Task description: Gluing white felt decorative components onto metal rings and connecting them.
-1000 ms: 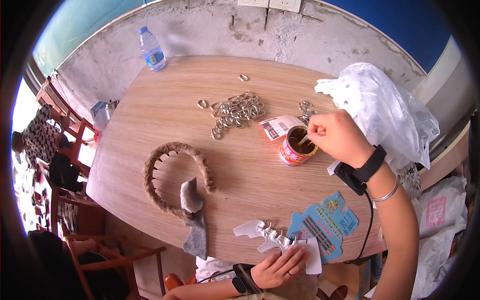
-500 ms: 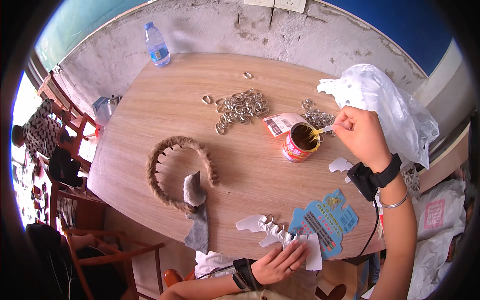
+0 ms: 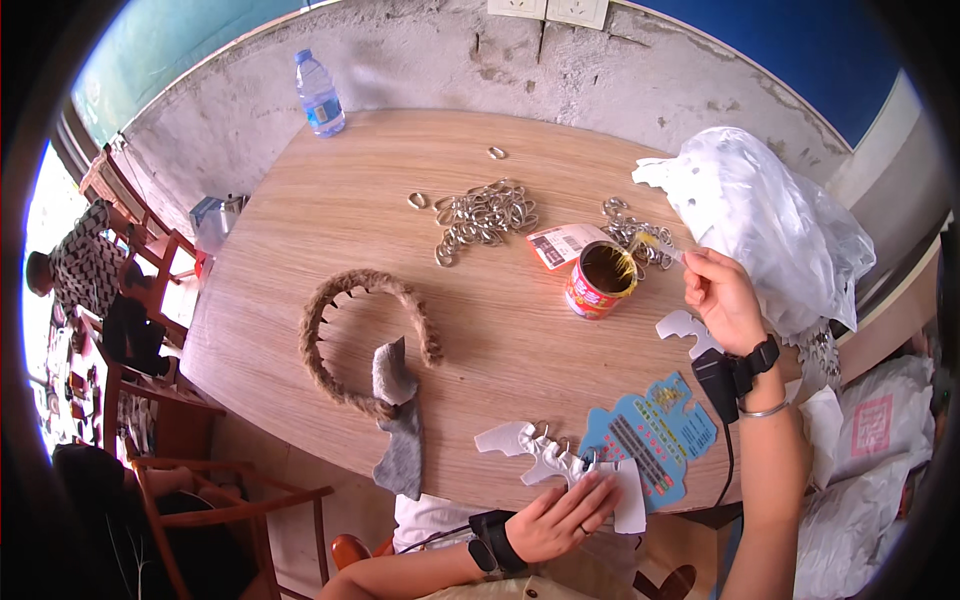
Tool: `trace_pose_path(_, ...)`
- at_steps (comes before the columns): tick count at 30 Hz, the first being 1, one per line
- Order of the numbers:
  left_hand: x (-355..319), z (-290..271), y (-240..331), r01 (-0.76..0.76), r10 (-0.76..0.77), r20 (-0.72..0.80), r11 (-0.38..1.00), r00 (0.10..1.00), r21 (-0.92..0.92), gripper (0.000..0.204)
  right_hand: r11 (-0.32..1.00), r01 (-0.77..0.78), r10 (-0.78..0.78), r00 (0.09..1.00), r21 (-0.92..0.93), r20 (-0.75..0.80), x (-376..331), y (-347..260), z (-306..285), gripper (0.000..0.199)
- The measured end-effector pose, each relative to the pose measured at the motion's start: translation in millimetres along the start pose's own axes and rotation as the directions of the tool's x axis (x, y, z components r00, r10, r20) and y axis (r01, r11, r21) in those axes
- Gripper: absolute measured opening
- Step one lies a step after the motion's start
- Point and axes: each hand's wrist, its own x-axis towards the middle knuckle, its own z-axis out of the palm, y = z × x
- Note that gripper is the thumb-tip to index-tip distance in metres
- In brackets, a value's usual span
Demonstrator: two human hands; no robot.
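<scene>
Right hand point(image 3: 722, 295), fingertips pinched on a yellow-tipped stick point(image 3: 663, 248), has moved rightward, clear of the red can point(image 3: 592, 299), while left hand point(image 3: 565, 518) stays flat over a white cut-out point(image 3: 553, 462) at the table's point(image 3: 480, 340) edge, grip unclear.

Resting left hand point(image 3: 565, 515) palm down at lower centre of frame; pinching with right hand point(image 3: 724, 298), forearm point(image 3: 770, 490) upright, right of centre.

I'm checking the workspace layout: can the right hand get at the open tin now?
Probably yes: the right hand is near the open tin, on its right, and nothing appears to block the way, though the pale stick it holds may hamper a grasp.
</scene>
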Motion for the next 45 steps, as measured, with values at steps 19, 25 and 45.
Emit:
trace_pose_path(19, 8.5, -11.4, 1.7, 0.125, -0.114, 0.060, 0.963, 0.992, -0.239, 0.051, 0.869, 0.469, -0.492, 0.850, -0.156, -0.190, -207.3, 2.9, 11.5, 0.027)
trace_pose_path(25, 16.0, -19.2, -2.1, 0.093, -0.070, 0.091, 0.954, 0.993, -0.285, 0.038, 0.409, 0.359, -0.616, 0.787, -0.839, 0.036, -237.1, 88.5, 20.1, 0.029)
trace_pose_path(45, 10.0, -8.4, -16.8, -0.073, 0.078, 0.013, 0.970, 0.997, -0.232, 0.025, 0.223, 0.417, -0.592, 0.776, -0.881, 0.217, -230.7, 152.1, 18.7, 0.043)
